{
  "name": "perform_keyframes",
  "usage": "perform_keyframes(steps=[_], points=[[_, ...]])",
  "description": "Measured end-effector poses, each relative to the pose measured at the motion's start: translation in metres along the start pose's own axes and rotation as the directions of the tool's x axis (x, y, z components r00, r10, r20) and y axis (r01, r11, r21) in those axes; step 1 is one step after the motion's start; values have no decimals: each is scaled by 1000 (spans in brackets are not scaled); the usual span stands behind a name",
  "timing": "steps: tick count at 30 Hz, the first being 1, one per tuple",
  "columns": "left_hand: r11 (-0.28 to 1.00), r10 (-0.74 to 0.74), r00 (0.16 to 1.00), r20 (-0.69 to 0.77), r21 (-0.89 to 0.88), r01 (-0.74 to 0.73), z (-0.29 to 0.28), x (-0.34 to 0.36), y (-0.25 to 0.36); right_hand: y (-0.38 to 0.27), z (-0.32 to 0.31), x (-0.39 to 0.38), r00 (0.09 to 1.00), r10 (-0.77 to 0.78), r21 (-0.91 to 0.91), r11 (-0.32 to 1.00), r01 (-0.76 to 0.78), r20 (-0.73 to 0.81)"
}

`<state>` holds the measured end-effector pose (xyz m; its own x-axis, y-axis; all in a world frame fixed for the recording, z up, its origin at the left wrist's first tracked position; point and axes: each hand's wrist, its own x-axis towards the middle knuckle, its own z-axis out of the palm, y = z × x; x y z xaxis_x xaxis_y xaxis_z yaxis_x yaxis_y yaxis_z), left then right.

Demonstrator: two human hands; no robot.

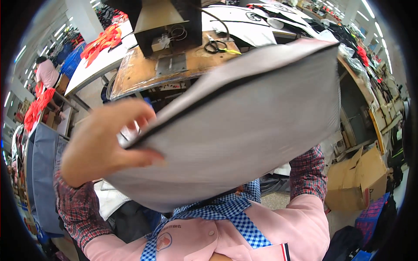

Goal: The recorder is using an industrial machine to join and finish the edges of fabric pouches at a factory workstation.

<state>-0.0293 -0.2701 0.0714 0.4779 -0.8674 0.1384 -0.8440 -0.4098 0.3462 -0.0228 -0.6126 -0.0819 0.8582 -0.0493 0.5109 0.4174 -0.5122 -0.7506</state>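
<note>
A large grey fabric piece [244, 117], like a flat bag with a black-trimmed edge and a paler layer behind, is held up at a tilt before my chest. Its right end stands higher than its left. My left hand [104, 139] is at the left corner, blurred by motion. The thumb lies across the grey face, and the curled fingers stand apart from it beyond the black edge. My right forearm [309, 169] rises behind the piece, which hides my right hand.
Ahead is a worn wooden worktable [126, 74] with a dark machine [163, 26] and black scissors [215, 46]. White pieces [239, 26] lie behind. A cardboard box [355, 180] stands at right. Red fabric [102, 41] covers part of a white table at left; another person [47, 71] sits beyond.
</note>
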Motion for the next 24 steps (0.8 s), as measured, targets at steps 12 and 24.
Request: perform_keyframes(steps=[12,24], points=[[531,603,788,124,-800,-280,184,93,37,37,-238,-202,753,657,-468,676,-569,34],[392,602,777,185,-916,-85,265,95,69,94,-17,-61,577,435,-617,772,157,691]])
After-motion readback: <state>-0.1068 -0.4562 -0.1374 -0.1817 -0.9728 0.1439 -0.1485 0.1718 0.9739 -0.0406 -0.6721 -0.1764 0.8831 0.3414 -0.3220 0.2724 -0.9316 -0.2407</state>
